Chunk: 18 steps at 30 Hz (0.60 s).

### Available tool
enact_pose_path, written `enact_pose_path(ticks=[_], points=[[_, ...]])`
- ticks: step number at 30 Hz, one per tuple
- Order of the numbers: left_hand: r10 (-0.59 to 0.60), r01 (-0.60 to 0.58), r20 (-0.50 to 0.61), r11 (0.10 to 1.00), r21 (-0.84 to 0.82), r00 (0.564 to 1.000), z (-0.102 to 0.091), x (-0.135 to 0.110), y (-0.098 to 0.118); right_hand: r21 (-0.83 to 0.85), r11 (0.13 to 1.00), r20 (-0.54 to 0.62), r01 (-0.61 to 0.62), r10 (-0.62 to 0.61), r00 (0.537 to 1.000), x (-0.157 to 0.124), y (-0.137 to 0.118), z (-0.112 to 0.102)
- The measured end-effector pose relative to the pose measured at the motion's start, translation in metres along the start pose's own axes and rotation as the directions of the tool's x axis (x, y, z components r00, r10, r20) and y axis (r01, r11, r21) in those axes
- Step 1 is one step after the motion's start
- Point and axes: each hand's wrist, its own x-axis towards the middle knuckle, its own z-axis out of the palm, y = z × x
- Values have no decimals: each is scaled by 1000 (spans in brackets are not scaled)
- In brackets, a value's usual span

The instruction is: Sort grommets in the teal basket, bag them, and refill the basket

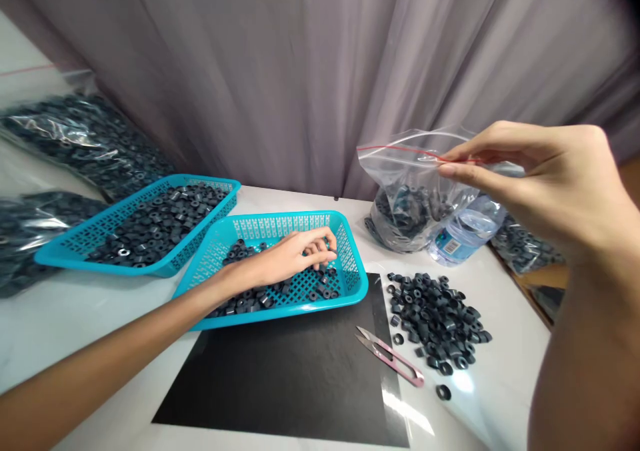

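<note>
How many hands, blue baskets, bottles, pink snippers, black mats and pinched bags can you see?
Hands (left, right): 2
Blue baskets (left one, middle one): 2
Pinched bag: 1
Bottle: 1
Pink snippers: 1
Black mat: 1
Total: 8

Glossy plastic up front, soft matt cloth behind!
Here's the held bag (pixel 405 204), thin clear plastic, crinkled and shiny; the near basket (pixel 290 313), smooth, perforated plastic; the rings (pixel 435 318), smooth, a few catching glints. Over to the snips (pixel 404 368): metal blades, smooth handle. The bottle (pixel 463 234) gleams, clear plastic. The mat (pixel 285 378) looks smooth, low-sheen; the table (pixel 90 344) shines; the curtain (pixel 300 91) is matt cloth.
</note>
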Motion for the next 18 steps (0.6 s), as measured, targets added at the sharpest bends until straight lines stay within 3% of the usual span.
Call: enact_pose_path(ticks=[4,9,12,15,17,18], points=[[-36,36,26,999,13,999,2,-2,5,11,1000,-3,-18,18,1000,-1,0,0],[-31,29,-8,985,-169,999,-5,-6,30,16,999,-1,-42,42,999,2,-3,0],[107,-127,-147,982,-138,983,-25,2,65,26,999,27,-41,40,999,5,-7,1],[314,-333,-343,943,5,885,-49,30,105,60,997,75,-57,52,996,8,-11,1],[420,-409,-318,907,104,850,-61,59,127,86,994,113,-67,58,992,8,-13,0],[440,-414,-253,898,152,861,-65,76,135,95,993,131,-67,54,990,8,-13,-1]])
